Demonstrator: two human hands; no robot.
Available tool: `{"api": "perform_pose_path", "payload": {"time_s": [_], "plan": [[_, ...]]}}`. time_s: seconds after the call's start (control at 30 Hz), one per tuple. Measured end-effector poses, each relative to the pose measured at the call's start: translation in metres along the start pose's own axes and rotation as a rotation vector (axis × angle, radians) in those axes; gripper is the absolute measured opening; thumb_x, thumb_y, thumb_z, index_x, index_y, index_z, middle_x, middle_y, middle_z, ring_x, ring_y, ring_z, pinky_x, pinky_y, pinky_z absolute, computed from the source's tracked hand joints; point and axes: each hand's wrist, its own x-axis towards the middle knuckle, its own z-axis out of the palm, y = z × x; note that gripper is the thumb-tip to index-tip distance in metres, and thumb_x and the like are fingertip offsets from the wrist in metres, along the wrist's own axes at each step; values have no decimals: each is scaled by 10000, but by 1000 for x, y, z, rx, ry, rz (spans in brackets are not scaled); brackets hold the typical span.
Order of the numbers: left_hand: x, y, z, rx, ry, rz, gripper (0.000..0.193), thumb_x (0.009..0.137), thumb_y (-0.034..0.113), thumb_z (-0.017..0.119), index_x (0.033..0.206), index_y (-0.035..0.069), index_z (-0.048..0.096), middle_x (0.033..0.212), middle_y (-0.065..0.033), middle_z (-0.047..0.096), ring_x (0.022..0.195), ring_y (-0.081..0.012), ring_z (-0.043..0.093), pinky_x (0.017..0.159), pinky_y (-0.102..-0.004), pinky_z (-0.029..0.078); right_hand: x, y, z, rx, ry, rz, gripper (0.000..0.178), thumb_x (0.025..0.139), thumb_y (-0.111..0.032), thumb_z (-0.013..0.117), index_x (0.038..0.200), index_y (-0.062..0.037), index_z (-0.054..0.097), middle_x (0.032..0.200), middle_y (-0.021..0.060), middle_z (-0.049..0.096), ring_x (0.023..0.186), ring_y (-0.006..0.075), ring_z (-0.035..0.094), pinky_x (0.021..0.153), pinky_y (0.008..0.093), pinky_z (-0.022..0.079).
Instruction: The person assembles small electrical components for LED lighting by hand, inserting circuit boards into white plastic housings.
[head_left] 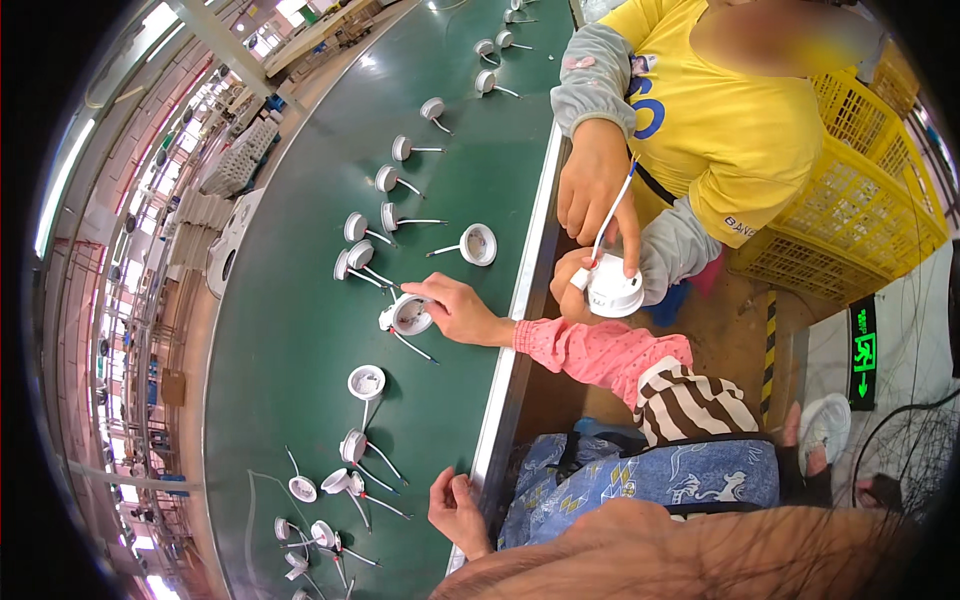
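Observation:
My right hand (452, 308), in a pink sleeve, reaches over the green belt. Its thumb and fingers close on the rim of a white round plastic housing (411, 316) with short wires. The housing's hollow side faces up, with small parts inside that I cannot make out. My left hand (459, 511) rests at the belt's metal edge, fingers loosely bent and apart, nothing in it. Nearest to it are a white housing (353, 446) with wires and an upturned one (335, 482). Farther up lies another upturned housing (478, 244), its wire pointing left.
A co-worker in a yellow shirt (720, 130) holds a white round housing (613, 287) with a raised wire beyond the metal rail (537, 215). Several wired housings line the green belt (290, 340). Yellow crates (850, 225) stand right. A blue patterned apron (650, 478) covers my lap.

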Motion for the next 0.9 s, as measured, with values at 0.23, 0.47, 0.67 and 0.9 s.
{"api": "perform_pose_path", "payload": {"time_s": [0.23,0.47,0.67,0.9], "plan": [[0,-4,-8,-2,-1,14,222,942,39,637,1133,-70,668,881,-90,705,786,-125,649,738,-260,533,-10,-28,23,47,-35,57,424,867,36,559,1268,-72,644,990,147,608,852,317,619,762,393,500],[3,-16,-23,-34,1,15,216,941,26,623,1123,-81,666,858,-86,698,768,-121,639,723,-253,527,-27,-49,60,151,-26,-8,439,879,53,586,1290,-86,652,932,78,582,709,169,514,630,311,424],[4,-27,-30,-132,31,-2,215,951,30,613,1124,-88,661,860,-97,700,772,-133,644,727,-262,534,-44,-68,93,227,-138,78,427,870,42,573,1277,-66,641,942,113,581,774,225,541,691,354,445],[1,-42,-35,-202,14,-59,225,969,54,614,1147,-76,659,889,-109,704,793,-146,658,759,-272,553,-60,-63,108,279,-273,219,472,887,44,573,1339,-82,625,971,58,576,810,154,535,721,304,440]]}}
